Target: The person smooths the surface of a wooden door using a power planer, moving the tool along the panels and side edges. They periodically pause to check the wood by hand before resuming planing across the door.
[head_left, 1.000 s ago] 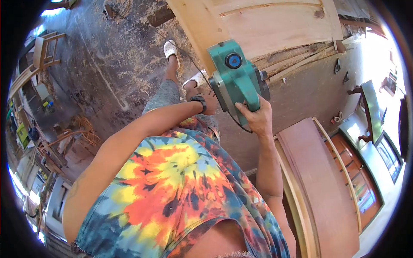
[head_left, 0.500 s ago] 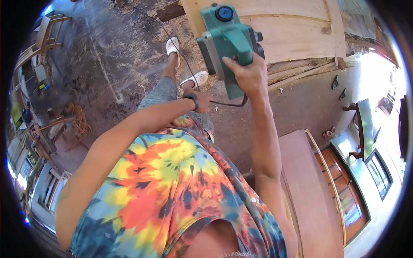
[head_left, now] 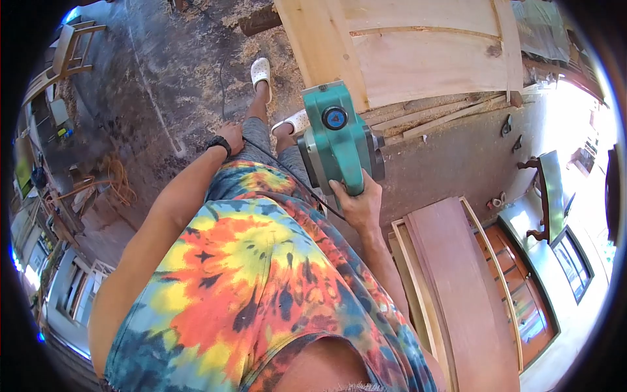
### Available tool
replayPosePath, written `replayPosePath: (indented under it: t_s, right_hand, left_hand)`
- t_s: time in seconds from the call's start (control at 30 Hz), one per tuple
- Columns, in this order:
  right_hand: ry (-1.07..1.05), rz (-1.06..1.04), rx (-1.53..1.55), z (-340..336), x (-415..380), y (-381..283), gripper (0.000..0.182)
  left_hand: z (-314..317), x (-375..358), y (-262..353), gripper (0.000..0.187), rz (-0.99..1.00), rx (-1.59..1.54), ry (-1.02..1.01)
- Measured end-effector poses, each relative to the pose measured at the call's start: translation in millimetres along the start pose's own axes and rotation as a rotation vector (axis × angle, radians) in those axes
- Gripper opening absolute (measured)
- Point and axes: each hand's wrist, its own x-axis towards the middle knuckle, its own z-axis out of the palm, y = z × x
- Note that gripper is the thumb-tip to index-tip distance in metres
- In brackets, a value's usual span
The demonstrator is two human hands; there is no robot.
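My right hand is wrapped round the rear handle of a teal electric planer, with the thumb on the handle's near side. The planer is held up in front of me, off the near edge of a pale wooden panel. A dark power cord runs from the planer's back end across my shirt and shorts to my left hand. That hand, below a dark wristband, is closed around the cord beside my thigh. Its fingers are partly hidden.
Wood shavings litter the dark floor around my white clogs. Long wood strips lie beside the panel. Reddish boards stand close on my right. An orange cord lies coiled at left, near a wooden chair.
My right hand has drawn the planer back toward my body, away from over the panel. My left hand has moved left with the cord, which now stretches across my front.
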Motion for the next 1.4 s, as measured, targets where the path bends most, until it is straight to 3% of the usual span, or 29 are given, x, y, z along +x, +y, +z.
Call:
replayPosePath:
  t_s: [0.1, 0.17, 0.6, 0.67, 0.83, 0.9, 1.07, 1.3, 1.4]
  right_hand:
    - [0.019, -0.012, -0.002, 3.8, 9.6, -3.7, 0.023]
    - [0.050, -0.058, 0.015, 6.4, 14.9, -5.8, 0.023]
    - [0.095, -0.291, -0.071, 46.8, 139.3, -104.9, 0.031]
    - [0.097, -0.308, -0.017, 41.7, 141.8, -101.9, 0.031]
    - [0.009, -0.254, 0.035, 9.6, 102.2, -58.6, 0.034]
    - [-0.009, -0.193, 0.024, -8.3, 72.5, -34.7, 0.032]
    - [-0.032, -0.049, -0.087, -49.1, 27.3, 18.3, 0.025]
    - [-0.007, -0.081, -0.084, -49.5, 37.7, 10.0, 0.021]
    - [-0.006, -0.035, -0.065, -44.8, 54.1, -11.4, 0.022]
  left_hand:
    - [-14.3, -2.3, 14.6, 0.027, -0.110, -0.062, -0.017]
    - [-20.2, -3.6, 20.2, 0.045, -0.100, -0.086, -0.106]
    - [-0.6, -8.5, -17.6, 0.037, -0.153, -0.157, 0.022]
    - [-21.0, -21.7, -11.4, 0.043, -0.149, -0.131, 0.008]
    - [-20.8, -19.9, -7.4, 0.035, -0.213, -0.226, -0.003]
    - [-12.0, -19.8, -4.5, 0.027, -0.082, -0.238, 0.129]
    - [-4.7, -4.4, 13.5, 0.026, 0.017, -0.159, 0.130]
    - [-7.2, 17.2, 11.7, 0.022, -0.019, -0.165, 0.101]
    - [-15.2, 16.7, 1.7, 0.024, 0.063, -0.132, 0.121]
